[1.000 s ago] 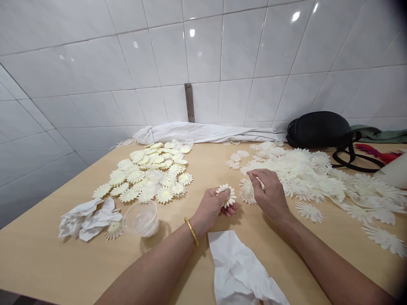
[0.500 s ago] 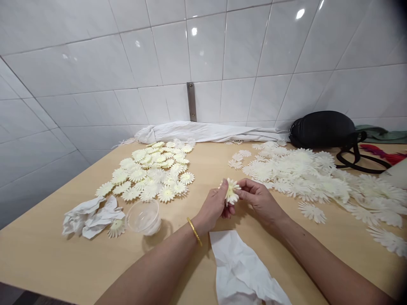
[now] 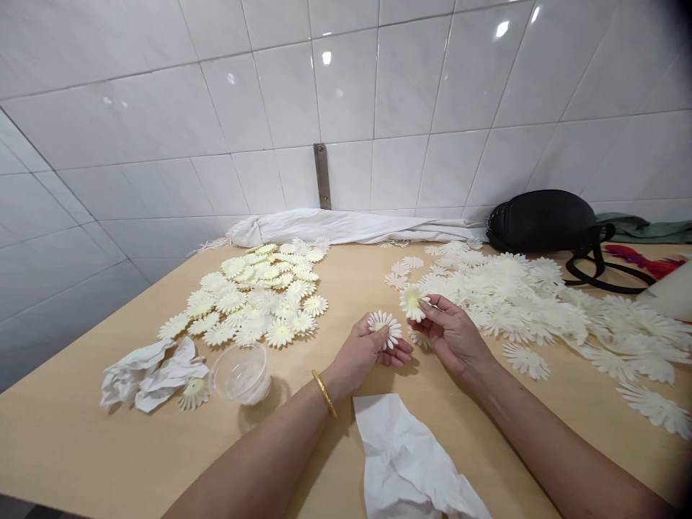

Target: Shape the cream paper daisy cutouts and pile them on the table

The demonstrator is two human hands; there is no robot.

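Note:
My left hand (image 3: 360, 353) holds a cream paper daisy (image 3: 385, 329) against its fingers, with a gold bangle (image 3: 323, 393) on the wrist. My right hand (image 3: 453, 337) pinches a second daisy (image 3: 414, 301) between thumb and fingertips, a little apart from the first. Another cream daisy (image 3: 419, 338) lies on the table just under my right hand. The nearest heap of loose daisies (image 3: 508, 295) spreads to the right of my right hand. A smaller yellowish heap (image 3: 251, 299) lies left of my left hand.
A clear plastic cup (image 3: 241, 373), crumpled tissue (image 3: 151, 375) and a white paper sheet (image 3: 405, 461) lie on the pale wooden table (image 3: 81, 432). White cloth (image 3: 346, 226) and a black bag (image 3: 540, 222) stand along the tiled wall (image 3: 346, 86).
My hands have parted from holding a daisy together. My right hand has moved right and now pinches its own daisy, while my left hand keeps one.

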